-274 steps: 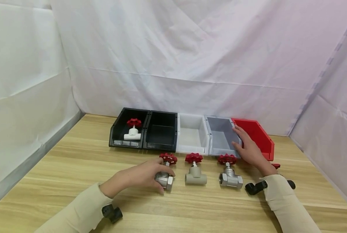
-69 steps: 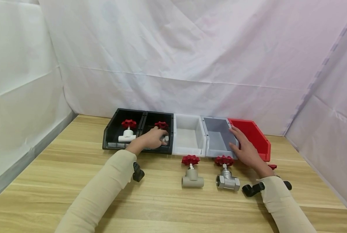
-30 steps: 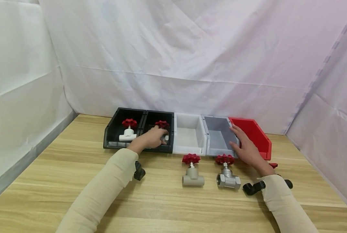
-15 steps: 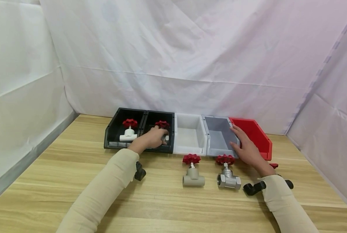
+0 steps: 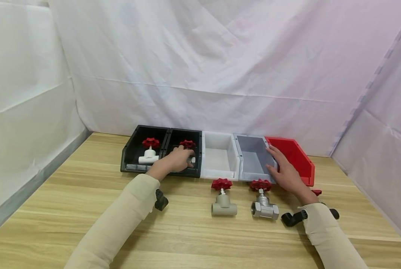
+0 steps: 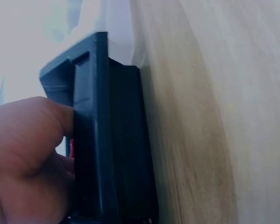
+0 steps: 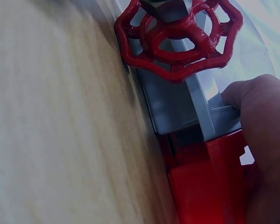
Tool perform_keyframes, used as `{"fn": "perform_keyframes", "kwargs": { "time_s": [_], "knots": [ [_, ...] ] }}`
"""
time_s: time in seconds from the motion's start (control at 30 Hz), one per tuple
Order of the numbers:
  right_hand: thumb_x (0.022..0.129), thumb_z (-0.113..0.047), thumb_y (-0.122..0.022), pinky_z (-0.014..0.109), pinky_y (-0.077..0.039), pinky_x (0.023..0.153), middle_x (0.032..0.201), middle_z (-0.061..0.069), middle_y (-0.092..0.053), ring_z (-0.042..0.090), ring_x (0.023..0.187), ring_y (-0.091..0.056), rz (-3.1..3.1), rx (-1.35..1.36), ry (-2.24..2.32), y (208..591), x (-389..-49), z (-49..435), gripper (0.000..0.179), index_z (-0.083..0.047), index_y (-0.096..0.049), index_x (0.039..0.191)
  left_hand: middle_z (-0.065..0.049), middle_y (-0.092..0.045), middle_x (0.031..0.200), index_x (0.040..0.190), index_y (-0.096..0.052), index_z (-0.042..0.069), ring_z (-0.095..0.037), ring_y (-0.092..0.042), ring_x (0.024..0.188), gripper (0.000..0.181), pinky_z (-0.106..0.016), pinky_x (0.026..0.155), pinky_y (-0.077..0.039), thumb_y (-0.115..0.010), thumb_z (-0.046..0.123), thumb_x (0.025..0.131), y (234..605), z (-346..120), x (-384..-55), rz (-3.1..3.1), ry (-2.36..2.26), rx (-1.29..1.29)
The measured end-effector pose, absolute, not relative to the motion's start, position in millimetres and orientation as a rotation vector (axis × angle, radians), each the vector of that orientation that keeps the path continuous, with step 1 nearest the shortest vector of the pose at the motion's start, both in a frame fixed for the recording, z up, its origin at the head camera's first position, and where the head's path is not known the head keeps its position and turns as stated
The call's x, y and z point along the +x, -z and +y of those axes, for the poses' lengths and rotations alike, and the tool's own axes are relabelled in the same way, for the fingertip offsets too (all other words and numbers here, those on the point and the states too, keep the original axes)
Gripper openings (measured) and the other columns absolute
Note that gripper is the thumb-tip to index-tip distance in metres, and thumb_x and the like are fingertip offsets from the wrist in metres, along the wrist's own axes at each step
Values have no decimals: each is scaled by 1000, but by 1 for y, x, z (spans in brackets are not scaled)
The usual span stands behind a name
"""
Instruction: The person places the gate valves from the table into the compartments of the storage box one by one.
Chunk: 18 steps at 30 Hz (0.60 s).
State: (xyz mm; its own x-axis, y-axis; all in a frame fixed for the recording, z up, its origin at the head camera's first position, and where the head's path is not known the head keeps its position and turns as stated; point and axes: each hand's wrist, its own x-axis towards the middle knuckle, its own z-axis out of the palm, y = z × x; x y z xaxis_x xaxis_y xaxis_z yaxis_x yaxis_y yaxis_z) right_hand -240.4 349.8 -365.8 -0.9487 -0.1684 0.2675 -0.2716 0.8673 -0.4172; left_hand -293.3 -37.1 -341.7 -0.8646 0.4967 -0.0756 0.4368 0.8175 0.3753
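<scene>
Left grip (image 5: 179, 159): you have it narrowed around the silver metal valve with a red handwheel (image 5: 187, 143), thumb toward you; part of the hold is hidden.
Held valve: it sits wheel-up inside the second black plastic bin (image 5: 185, 135), counting from the left edge of the wood-grain counter (image 5: 187, 239).
Right grip (image 5: 285, 173): you rest it, fingers relaxed and moderately wide, on the wall where the grey plastic bin (image 5: 252, 160) meets the red plastic bin (image 5: 292, 153).
Leftmost black plastic bin (image 5: 150, 130): it carries a white plastic tee-shaped valve with a red handwheel (image 5: 149, 156), upright, just beside your left wrist.
Bin row: all five stand side by side near the counter's back edge, the white plastic bin (image 5: 219, 158) in the middle.
In front of the white bin: a beige plastic tee-shaped valve with a red handwheel (image 5: 223, 206), upright.
In front of the grey bin: a second silver metal valve with a red handwheel (image 5: 264, 209), upright.
Beside your right wrist: a red part (image 5: 316, 192), mostly hidden, toward the counter's right edge.
</scene>
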Motion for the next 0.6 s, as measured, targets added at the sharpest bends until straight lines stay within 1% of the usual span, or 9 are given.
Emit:
{"fn": "perform_keyframes", "kwargs": {
  "time_s": [0.1, 0.23, 0.43, 0.6],
  "knots": [
    [91, -17, -65, 64, -40, 86, 158, 9, -14, 45, 131, -31, -2820, 333, -669, 365, -240, 349, 77, -22, -21, 154, -23, -40, 136, 134, -54, 12, -40, -40, 121, 40, -49, 95, -36, -58, 26, 97, 341, -37, -291, 2862, -507, 739],
    [91, -17, -64, 65, -39, 86, 158, 9, -14, 46, 131, -32, -2819, 329, -657, 363, -240, 351, 76, -22, -21, 154, -23, -41, 134, 132, -56, 12, -38, -42, 115, 37, -49, 92, -38, -55, 28, 98, 340, -37, -287, 2913, -519, 770],
    [92, -17, -63, 65, -40, 86, 158, 9, -14, 46, 130, -32, -2825, 329, -664, 365, -241, 352, 76, -23, -20, 154, -21, -44, 130, 129, -57, 11, -35, -43, 113, 36, -48, 90, -39, -56, 29, 98, 346, -40, -278, 2968, -624, 792],
    [91, -18, -65, 64, -41, 85, 158, 9, -14, 46, 131, -31, -2826, 337, -673, 367, -243, 350, 78, -24, -20, 154, -21, -44, 126, 127, -59, 11, -33, -43, 106, 35, -46, 87, -39, -58, 29, 97, 349, -42, -272, 2995, -686, 788]
  ]
}}
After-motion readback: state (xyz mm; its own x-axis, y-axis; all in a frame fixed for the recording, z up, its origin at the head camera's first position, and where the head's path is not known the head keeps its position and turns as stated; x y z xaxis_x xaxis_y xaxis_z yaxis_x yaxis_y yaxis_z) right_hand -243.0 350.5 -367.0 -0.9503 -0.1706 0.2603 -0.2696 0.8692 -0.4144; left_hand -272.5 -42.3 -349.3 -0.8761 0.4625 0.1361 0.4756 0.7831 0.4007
